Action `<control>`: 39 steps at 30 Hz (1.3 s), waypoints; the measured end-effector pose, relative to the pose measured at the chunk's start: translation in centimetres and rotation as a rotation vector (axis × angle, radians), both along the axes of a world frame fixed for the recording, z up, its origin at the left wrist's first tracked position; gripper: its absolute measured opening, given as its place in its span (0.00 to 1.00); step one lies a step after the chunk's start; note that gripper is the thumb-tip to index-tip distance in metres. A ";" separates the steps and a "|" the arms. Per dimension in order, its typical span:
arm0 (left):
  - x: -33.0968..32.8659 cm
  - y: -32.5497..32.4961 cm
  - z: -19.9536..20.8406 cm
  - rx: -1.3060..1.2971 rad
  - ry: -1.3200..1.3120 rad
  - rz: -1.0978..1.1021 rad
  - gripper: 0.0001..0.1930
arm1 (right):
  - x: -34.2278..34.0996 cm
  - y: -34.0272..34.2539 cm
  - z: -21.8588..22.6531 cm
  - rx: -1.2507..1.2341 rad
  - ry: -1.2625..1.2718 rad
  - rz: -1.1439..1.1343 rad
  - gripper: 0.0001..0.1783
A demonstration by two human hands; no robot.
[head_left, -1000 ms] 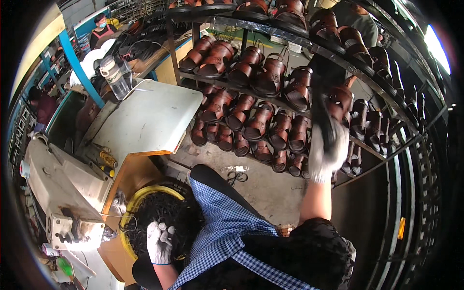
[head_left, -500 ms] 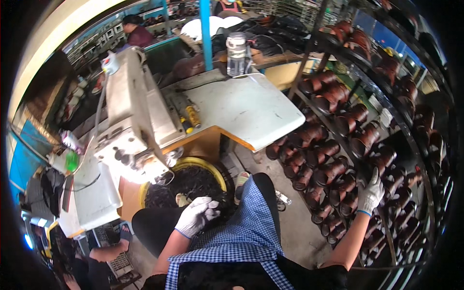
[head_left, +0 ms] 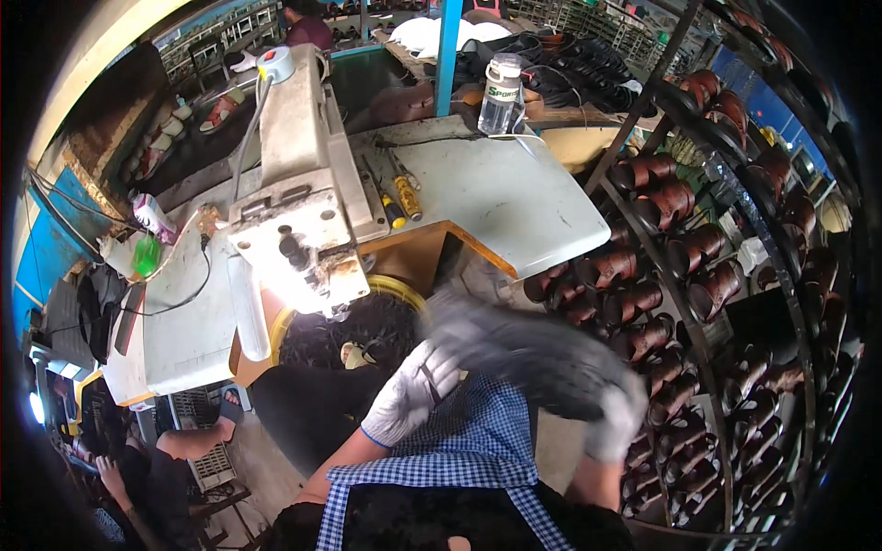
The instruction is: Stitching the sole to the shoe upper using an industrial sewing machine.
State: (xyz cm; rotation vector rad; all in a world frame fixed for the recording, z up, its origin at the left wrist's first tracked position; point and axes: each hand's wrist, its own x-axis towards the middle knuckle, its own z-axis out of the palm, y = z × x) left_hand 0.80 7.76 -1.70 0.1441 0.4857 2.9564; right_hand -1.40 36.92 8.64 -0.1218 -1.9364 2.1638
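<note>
A dark shoe, smeared by motion, spans the space above my lap with its black sole toward me. My gloved right hand grips its right end; that glove is blurred too. My gloved left hand is just below the shoe's left end, its fingers bent together. A thin dark line shows between those fingers, but what it is cannot be made out. Whether the left hand touches the shoe is unclear. In front stands a sewing machine with its lamp lit, on a white worktable.
Brown shoes fill a metal rack at right. Under the table, a yellow basket holds dark scraps. Screwdrivers and a clear bottle are on the table. Another person's legs show at lower left.
My right hand has come from the rack toward my lap, bringing a dark shoe. My left hand has moved slightly up and right. The view has shifted.
</note>
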 end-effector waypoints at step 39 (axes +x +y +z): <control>-1.8 -13.3 1.6 -0.696 0.055 0.112 0.48 | -7.3 -11.2 -10.8 -0.635 -0.160 0.783 0.44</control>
